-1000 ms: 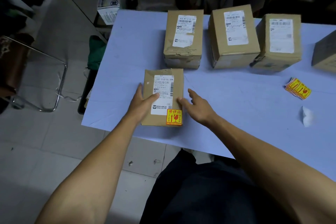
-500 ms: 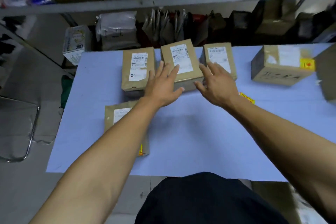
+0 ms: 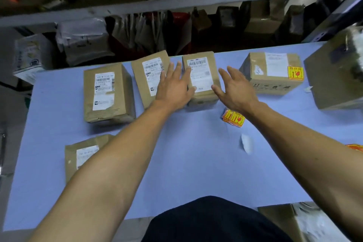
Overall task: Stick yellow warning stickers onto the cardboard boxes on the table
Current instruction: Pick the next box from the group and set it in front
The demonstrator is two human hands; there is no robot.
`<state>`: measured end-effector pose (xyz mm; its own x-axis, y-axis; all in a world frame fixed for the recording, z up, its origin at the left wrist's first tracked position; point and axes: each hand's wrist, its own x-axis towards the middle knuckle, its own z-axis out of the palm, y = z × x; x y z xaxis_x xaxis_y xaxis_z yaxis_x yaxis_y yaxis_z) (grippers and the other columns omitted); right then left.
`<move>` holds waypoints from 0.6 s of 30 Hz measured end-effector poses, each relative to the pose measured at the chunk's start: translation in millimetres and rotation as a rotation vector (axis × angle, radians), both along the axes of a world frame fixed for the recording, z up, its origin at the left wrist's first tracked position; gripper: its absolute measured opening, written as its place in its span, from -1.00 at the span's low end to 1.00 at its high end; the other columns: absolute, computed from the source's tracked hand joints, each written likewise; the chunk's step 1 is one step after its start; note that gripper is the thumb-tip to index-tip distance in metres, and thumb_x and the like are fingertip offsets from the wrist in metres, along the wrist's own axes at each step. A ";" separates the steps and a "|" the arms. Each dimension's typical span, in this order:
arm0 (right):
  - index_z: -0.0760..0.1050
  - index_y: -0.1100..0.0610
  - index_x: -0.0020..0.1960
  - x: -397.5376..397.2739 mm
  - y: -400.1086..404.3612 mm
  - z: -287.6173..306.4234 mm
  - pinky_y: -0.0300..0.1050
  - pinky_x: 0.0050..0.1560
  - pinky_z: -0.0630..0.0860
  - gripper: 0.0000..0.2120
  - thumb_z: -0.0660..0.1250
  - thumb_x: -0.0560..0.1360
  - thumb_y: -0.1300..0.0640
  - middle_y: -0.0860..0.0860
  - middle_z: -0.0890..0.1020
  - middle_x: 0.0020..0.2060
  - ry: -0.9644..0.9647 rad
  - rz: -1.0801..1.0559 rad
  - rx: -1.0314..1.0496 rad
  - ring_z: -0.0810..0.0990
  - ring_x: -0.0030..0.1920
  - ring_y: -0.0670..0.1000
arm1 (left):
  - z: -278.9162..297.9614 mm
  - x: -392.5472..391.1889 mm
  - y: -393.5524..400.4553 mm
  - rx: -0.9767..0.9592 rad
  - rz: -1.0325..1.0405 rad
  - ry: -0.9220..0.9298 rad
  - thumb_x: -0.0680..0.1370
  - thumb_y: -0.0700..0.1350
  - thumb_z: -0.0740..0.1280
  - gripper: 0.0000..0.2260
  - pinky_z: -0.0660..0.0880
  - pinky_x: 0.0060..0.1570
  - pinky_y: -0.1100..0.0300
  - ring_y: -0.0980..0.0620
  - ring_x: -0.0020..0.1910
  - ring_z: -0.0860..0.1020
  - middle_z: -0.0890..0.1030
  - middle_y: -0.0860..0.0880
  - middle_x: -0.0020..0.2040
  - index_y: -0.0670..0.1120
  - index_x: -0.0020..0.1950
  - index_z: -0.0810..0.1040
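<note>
While both your hands are spread wide and holding nothing, the middle box [image 3: 200, 76] sits between them at the far side of the table [image 3: 196, 163], your left hand [image 3: 173, 88] over its left edge and your right hand [image 3: 234, 89] just off its right edge. If you pull it toward you with the left palm alone, it will likely skew and knock the neighbouring box [image 3: 150, 78], which sits close against it. Your right wrist hangs right above the loose stack of yellow stickers [image 3: 232, 118]; dragging the box back over them could scatter or crease them. The box on the right [image 3: 272, 72] already carries a yellow sticker [image 3: 295, 73], so don't label it twice. The near-left box [image 3: 82, 155] lies half under your left forearm; mind you don't sweep it off.
</note>
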<state>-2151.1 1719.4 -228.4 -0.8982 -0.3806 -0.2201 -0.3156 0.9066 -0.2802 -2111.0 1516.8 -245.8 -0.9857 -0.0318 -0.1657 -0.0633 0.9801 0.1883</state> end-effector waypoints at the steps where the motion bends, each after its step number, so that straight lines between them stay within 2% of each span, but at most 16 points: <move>1: 0.10 0.11 0.61 -6.7 1.4 -5.3 0.10 0.55 0.10 -0.36 0.11 0.65 -0.18 0.19 0.14 0.60 -0.019 -0.005 -0.005 0.09 0.59 0.20 | -5.4 -6.1 3.3 0.010 0.005 -0.013 0.63 0.17 0.15 -0.38 -0.04 0.52 -0.19 -0.20 0.61 -0.07 0.03 -0.18 0.63 -0.04 0.61 0.07; 4: 0.09 0.10 0.61 -30.0 -1.1 -22.7 0.10 0.51 0.16 -0.37 0.10 0.66 -0.17 0.17 0.15 0.60 -0.107 -0.018 -0.036 0.11 0.59 0.18 | -21.1 -25.3 14.9 0.034 0.011 -0.065 0.63 0.17 0.15 -0.38 0.01 0.52 -0.17 -0.22 0.60 -0.07 0.00 -0.18 0.63 -0.04 0.62 0.07; 6: 0.11 0.13 0.60 -43.3 -7.3 -34.4 0.07 0.48 0.21 -0.39 0.11 0.66 -0.14 0.16 0.20 0.58 -0.153 -0.051 -0.127 0.15 0.58 0.16 | -29.1 -34.8 23.6 0.107 0.036 -0.073 0.64 0.13 0.18 -0.38 -0.01 0.54 -0.11 -0.24 0.60 -0.06 -0.02 -0.20 0.63 -0.04 0.62 0.05; 9: 0.08 0.15 0.61 -60.8 -17.0 -50.4 0.01 0.49 0.18 -0.37 0.12 0.66 -0.13 0.10 0.23 0.58 -0.225 -0.181 -0.277 0.16 0.58 0.10 | -38.2 -49.3 39.4 0.352 0.193 -0.038 0.64 0.07 0.22 -0.38 -0.03 0.53 -0.03 -0.21 0.61 -0.07 -0.07 -0.17 0.64 -0.03 0.63 0.03; 11: 0.06 0.09 0.62 -69.8 -20.1 -61.8 0.01 0.47 0.22 -0.35 0.15 0.64 -0.16 0.09 0.27 0.57 -0.329 -0.294 -0.386 0.24 0.55 0.10 | -42.4 -59.8 49.8 0.520 0.350 0.013 0.63 0.03 0.26 -0.34 -0.01 0.53 0.00 -0.17 0.61 -0.05 -0.08 -0.14 0.64 -0.06 0.63 0.01; 13: 0.04 -0.01 0.63 -75.4 -21.6 -71.7 -0.01 0.46 0.29 -0.32 0.18 0.61 -0.19 0.06 0.28 0.56 -0.482 -0.451 -0.556 0.31 0.52 0.08 | -46.2 -70.0 55.7 0.670 0.516 0.066 0.62 -0.03 0.30 -0.30 -0.02 0.53 0.11 -0.10 0.61 -0.02 -0.05 -0.12 0.64 -0.11 0.62 -0.03; 15: 0.03 -0.07 0.63 -78.3 -21.9 -79.8 -0.08 0.43 0.30 -0.31 0.21 0.59 -0.21 0.02 0.27 0.57 -0.598 -0.568 -0.688 0.31 0.52 0.02 | -51.7 -77.1 55.9 0.738 0.648 0.071 0.60 -0.05 0.33 -0.26 -0.02 0.49 0.22 -0.04 0.61 0.01 0.00 -0.12 0.64 -0.11 0.63 -0.07; 18: 0.10 -0.08 0.61 -80.1 -21.1 -92.3 -0.03 0.49 0.29 -0.34 0.17 0.59 -0.25 -0.03 0.31 0.55 -0.679 -0.564 -0.726 0.35 0.49 0.00 | -63.1 -85.5 50.3 0.782 0.767 -0.009 0.59 0.02 0.34 -0.22 0.16 0.48 0.14 -0.04 0.56 0.20 0.21 -0.07 0.60 -0.09 0.63 -0.09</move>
<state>-2231.2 1698.3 -320.6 -0.7611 -0.1968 -0.6180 0.5015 0.4258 -0.7532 -2196.6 1567.1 -308.9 -0.7474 -0.5193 -0.4143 -0.6099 0.2890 0.7379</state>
